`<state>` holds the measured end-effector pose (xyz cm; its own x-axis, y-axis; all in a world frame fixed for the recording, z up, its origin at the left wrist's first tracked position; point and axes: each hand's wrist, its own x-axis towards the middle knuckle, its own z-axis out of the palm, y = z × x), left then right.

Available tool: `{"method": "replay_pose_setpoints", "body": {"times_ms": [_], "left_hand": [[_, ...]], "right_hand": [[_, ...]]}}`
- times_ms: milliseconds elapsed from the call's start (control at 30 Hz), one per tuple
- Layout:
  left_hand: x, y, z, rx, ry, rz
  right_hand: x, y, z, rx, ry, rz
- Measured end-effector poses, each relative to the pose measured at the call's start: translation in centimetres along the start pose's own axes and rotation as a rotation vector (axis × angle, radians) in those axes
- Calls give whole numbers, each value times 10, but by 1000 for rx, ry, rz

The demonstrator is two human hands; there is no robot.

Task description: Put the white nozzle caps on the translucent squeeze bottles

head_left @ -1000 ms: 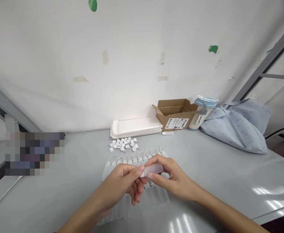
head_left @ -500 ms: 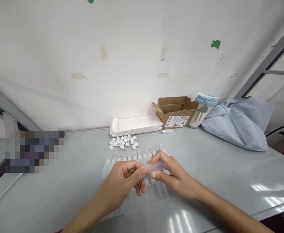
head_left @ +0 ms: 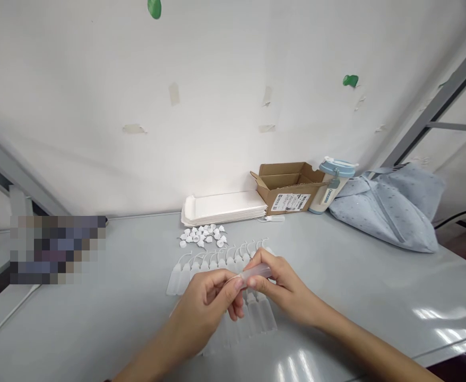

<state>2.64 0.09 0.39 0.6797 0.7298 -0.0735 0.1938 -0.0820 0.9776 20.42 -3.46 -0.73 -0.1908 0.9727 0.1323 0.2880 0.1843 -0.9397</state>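
Between my hands is a small translucent plastic bottle [head_left: 258, 272], held sideways above the table. My right hand [head_left: 283, 284] is closed on its body, with the thumb below and the fingers above. My left hand [head_left: 211, 297] pinches the bottle's left end between thumb and fingers. Those fingers cover that end, so I cannot see whether a cap is on it. Under and behind my hands lie two rows of similar bottles: the far row [head_left: 174, 279] has thin curved tips, and the near row [head_left: 265, 314] is partly hidden. White caps [head_left: 203, 233] sit in a loose pile beyond.
A stack of white trays [head_left: 225, 207] lies against the wall, beside an open cardboard box [head_left: 292, 188]. Right of it stand a tumbler [head_left: 328, 191] with a blue lid and a blue cloth bag [head_left: 388, 212]. One bottle [head_left: 275, 218] lies before the box. A blurred-out item [head_left: 58, 249] is at left.
The held bottle has tilted slightly, its right end turning up. My left hand has moved a little rightward along it, still pinching. The view has shifted slightly.
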Motion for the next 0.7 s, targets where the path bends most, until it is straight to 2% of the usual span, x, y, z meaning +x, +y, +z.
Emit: {"method": "replay_pose_setpoints", "body": {"times_ms": [67, 167, 233, 267, 300, 367, 433, 500, 600, 700], "left_hand": [[-1, -3, 1, 188, 70, 95], [-2, -13, 2, 514, 181, 359], [-1, -17, 2, 627, 216, 501], [-1, -18, 2, 635, 224, 521], [-1, -17, 2, 612, 226, 495], [-1, -11, 2, 486, 188, 343], [-1, -4, 0, 300, 90, 167], [-1, 2, -1, 122, -17, 51], [-1, 6, -3, 23, -58, -5], [-2, 5, -3, 92, -36, -7]], "right_hand": [[1, 0, 0, 50, -5, 15], [1, 0, 1, 101, 4, 36], [1, 1, 1, 118, 13, 44], [1, 1, 1, 125, 18, 44], [1, 0, 1, 131, 20, 42], [1, -1, 0, 148, 13, 22], [1, -2, -1, 163, -9, -10], [0, -3, -2, 160, -19, -37], [0, -3, -2, 141, -10, -43], [0, -2, -1, 165, -24, -38]]}}
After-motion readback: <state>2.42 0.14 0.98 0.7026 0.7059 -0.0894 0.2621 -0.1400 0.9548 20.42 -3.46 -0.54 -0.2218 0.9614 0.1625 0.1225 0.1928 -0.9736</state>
